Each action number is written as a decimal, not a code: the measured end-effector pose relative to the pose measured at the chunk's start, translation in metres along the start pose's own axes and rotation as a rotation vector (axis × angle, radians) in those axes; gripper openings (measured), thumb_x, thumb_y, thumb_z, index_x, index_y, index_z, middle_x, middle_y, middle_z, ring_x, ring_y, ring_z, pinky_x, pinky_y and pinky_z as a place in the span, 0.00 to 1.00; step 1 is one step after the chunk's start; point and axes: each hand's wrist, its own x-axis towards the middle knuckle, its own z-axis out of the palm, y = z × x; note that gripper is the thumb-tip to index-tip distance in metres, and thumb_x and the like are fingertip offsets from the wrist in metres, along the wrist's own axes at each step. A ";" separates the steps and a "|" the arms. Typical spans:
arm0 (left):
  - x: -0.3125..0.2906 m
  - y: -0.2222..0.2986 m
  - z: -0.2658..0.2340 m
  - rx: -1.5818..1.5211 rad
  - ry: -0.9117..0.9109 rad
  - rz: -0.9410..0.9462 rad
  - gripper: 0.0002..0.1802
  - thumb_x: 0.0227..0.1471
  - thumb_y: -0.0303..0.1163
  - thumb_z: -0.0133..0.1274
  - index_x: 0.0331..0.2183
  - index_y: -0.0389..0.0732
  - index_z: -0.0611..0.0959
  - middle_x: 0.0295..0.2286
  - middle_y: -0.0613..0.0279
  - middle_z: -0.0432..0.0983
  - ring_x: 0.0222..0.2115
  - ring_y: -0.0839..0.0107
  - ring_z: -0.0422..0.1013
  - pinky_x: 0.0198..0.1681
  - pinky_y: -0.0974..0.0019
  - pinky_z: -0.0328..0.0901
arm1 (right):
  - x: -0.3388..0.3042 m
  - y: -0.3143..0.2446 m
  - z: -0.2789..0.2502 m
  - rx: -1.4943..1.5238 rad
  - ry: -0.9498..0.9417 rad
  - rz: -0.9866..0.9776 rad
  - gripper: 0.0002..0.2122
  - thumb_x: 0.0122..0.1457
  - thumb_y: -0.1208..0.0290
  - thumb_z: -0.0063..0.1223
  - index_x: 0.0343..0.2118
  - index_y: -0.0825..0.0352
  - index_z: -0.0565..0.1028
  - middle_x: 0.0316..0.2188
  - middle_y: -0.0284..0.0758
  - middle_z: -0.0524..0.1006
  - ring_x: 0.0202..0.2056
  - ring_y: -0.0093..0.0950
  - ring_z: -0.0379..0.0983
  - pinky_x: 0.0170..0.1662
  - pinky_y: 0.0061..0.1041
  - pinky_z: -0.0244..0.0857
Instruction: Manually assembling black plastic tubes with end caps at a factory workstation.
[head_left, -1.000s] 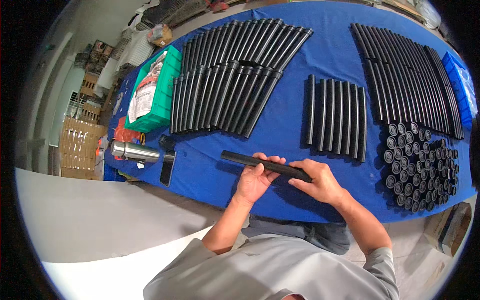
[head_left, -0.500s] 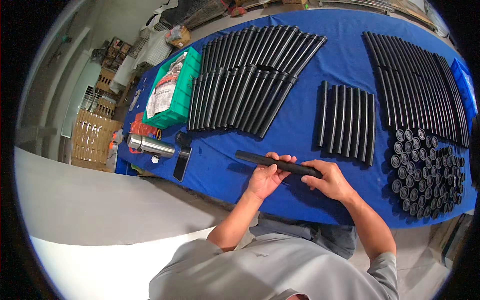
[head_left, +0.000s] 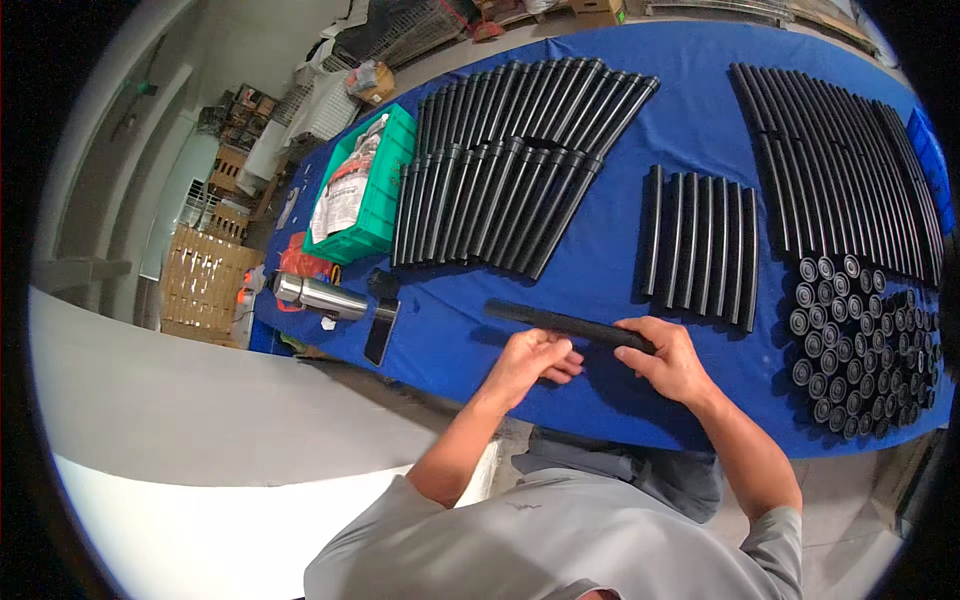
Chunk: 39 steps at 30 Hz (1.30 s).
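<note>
A black tube [head_left: 560, 320] lies slanted over the blue cloth in front of me. My right hand [head_left: 668, 358] is closed around its right end, thumb on the near side and fingers over the top. My left hand [head_left: 532, 366] is just under the tube's middle, close against its near edge. Its fingers are loosely curled and not wrapped round the tube; I see nothing in them. Beyond the right hand, several short black tubes [head_left: 697, 245] lie side by side. Whether the held tube's right end bears a cap is hidden by my right hand.
Capped black tubes [head_left: 500, 205] lie in two rows at the back. More tubes [head_left: 840, 180] and round black caps [head_left: 850, 350] cover the right side. A green crate [head_left: 385, 215] with newspaper, a steel flask [head_left: 325, 298] and a phone [head_left: 381, 330] stand or lie left.
My left hand has loosened from around the tube and dropped to its near side. My right hand keeps hold of the right end. The whole view has shifted slightly.
</note>
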 end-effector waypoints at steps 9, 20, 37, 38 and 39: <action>-0.016 0.036 0.013 1.367 0.150 1.086 0.23 0.42 0.35 0.67 0.43 0.41 0.82 0.40 0.58 0.78 0.41 0.55 0.75 0.45 0.55 0.70 | 0.001 -0.003 -0.007 0.135 -0.177 0.123 0.14 0.56 0.72 0.62 0.44 0.71 0.79 0.23 0.32 0.76 0.22 0.20 0.71 0.26 0.24 0.66; 0.009 0.093 -0.061 1.252 0.467 0.920 0.20 0.47 0.34 0.64 0.41 0.35 0.83 0.36 0.51 0.77 0.36 0.52 0.75 0.42 0.58 0.70 | 0.004 0.004 0.001 0.105 -0.179 -0.002 0.31 0.55 0.69 0.65 0.59 0.74 0.65 0.29 0.37 0.81 0.26 0.24 0.77 0.31 0.25 0.72; 0.145 0.159 -0.176 1.712 0.793 0.549 0.31 0.55 0.41 0.51 0.59 0.42 0.70 0.40 0.42 0.78 0.39 0.43 0.76 0.44 0.44 0.71 | 0.004 0.005 -0.004 0.123 -0.272 0.087 0.19 0.59 0.73 0.59 0.51 0.76 0.73 0.30 0.40 0.81 0.25 0.23 0.77 0.29 0.24 0.74; 0.147 0.161 -0.173 1.727 0.804 0.565 0.31 0.55 0.40 0.52 0.58 0.42 0.70 0.39 0.44 0.78 0.38 0.44 0.77 0.43 0.44 0.71 | 0.004 0.006 -0.005 0.124 -0.276 0.091 0.19 0.59 0.73 0.59 0.51 0.76 0.73 0.30 0.40 0.81 0.25 0.23 0.77 0.29 0.24 0.74; 0.147 0.160 -0.170 1.742 0.813 0.581 0.30 0.54 0.40 0.52 0.58 0.42 0.71 0.39 0.45 0.78 0.37 0.44 0.77 0.42 0.44 0.72 | 0.004 0.006 -0.005 0.133 -0.271 0.098 0.18 0.59 0.73 0.59 0.50 0.76 0.73 0.30 0.40 0.81 0.25 0.23 0.77 0.29 0.24 0.74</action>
